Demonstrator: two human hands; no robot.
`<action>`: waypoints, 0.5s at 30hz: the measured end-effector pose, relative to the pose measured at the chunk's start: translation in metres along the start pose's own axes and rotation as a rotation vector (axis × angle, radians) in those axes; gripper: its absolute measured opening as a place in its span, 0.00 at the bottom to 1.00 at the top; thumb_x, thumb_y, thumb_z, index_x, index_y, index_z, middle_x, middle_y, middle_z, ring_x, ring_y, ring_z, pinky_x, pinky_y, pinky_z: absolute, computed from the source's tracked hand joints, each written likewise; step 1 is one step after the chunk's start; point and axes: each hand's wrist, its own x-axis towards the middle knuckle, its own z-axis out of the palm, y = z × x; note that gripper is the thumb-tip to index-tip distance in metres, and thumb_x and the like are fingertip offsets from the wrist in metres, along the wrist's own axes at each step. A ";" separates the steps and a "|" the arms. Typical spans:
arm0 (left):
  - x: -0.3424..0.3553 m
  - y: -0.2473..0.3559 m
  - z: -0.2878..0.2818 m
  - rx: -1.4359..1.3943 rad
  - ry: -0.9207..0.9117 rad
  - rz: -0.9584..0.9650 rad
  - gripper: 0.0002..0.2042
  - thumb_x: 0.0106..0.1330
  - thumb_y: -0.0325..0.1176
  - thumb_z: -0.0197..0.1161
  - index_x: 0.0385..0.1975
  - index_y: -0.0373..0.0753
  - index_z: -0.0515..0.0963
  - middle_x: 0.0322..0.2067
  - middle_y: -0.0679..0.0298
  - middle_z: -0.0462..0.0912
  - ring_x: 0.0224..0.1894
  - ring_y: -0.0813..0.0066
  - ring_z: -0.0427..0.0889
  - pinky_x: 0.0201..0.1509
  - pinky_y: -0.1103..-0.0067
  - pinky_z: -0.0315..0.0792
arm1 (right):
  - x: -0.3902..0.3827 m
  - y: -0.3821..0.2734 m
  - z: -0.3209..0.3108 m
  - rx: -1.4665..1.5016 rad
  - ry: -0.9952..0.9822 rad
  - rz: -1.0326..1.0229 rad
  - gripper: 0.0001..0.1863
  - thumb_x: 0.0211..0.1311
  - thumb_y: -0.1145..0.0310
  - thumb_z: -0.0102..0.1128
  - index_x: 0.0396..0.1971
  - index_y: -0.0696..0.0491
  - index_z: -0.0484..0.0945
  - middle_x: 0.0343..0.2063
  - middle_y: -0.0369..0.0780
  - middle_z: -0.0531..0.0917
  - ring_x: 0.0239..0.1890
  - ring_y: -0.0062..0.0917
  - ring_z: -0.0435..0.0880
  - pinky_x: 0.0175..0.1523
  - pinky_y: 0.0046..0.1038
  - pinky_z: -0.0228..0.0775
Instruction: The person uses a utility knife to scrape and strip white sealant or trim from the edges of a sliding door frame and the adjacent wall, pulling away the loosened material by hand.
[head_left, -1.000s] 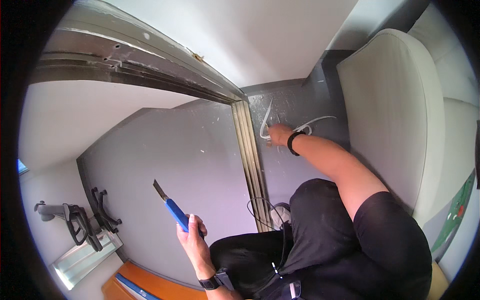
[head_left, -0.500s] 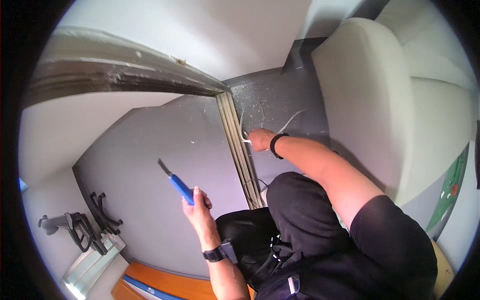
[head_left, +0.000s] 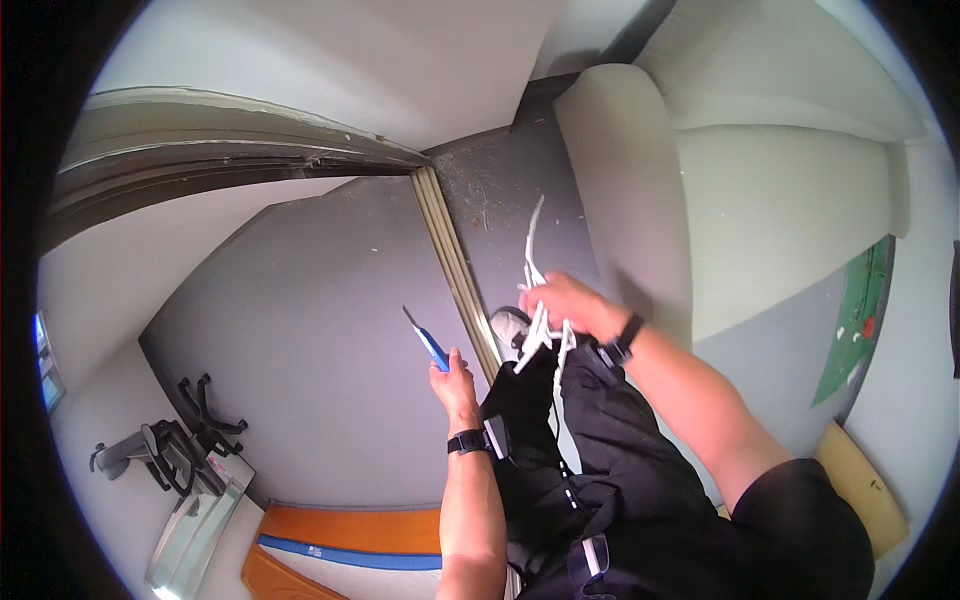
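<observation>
My left hand [head_left: 456, 388] is closed round the blue handle of a utility knife [head_left: 434, 350]. Its thin dark blade points up and away to the left, over the grey floor. My right hand [head_left: 566, 300] grips a bunch of limp white strips [head_left: 537, 332], which look like peeled sealant. One longer strip sticks up beyond the fingers, while shorter ends dangle below them, in front of my knees. Underneath, my grey shoe [head_left: 509, 324] is beside the pale grooved door track [head_left: 446, 235] that crosses the floor.
Small white scraps [head_left: 478, 215] litter the floor by the track's far end. A cream sofa [head_left: 780, 220] stands at right. The worn door frame [head_left: 230, 140] spans the upper left. At lower left are a black office chair [head_left: 165, 460] and an orange wooden frame [head_left: 350, 525].
My right hand has come up from beside the track toward my knees, lifting the bunch of white strips off the floor. The left hand with the knife has shifted right. My view has moved too.
</observation>
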 end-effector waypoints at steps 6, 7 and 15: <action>-0.063 -0.003 -0.037 0.108 -0.025 -0.091 0.10 0.66 0.34 0.61 0.32 0.38 0.67 0.19 0.67 0.72 0.13 0.81 0.68 0.14 0.82 0.61 | -0.149 0.046 0.037 -0.150 0.003 0.100 0.09 0.54 0.68 0.61 0.23 0.58 0.78 0.15 0.35 0.77 0.15 0.18 0.73 0.19 0.23 0.62; -0.071 -0.006 -0.042 0.098 -0.020 -0.080 0.10 0.66 0.34 0.61 0.32 0.38 0.67 0.19 0.67 0.72 0.13 0.81 0.68 0.14 0.82 0.61 | -0.166 0.054 0.040 -0.231 -0.017 0.090 0.10 0.55 0.66 0.61 0.23 0.58 0.78 0.16 0.35 0.77 0.15 0.18 0.74 0.20 0.24 0.64; -0.152 0.018 -0.059 0.088 0.045 -0.019 0.12 0.64 0.36 0.63 0.31 0.33 0.72 0.19 0.65 0.75 0.17 0.78 0.71 0.19 0.77 0.65 | -0.312 0.021 0.058 -0.350 -0.101 0.071 0.11 0.55 0.64 0.60 0.21 0.57 0.77 0.17 0.35 0.78 0.20 0.19 0.76 0.27 0.26 0.69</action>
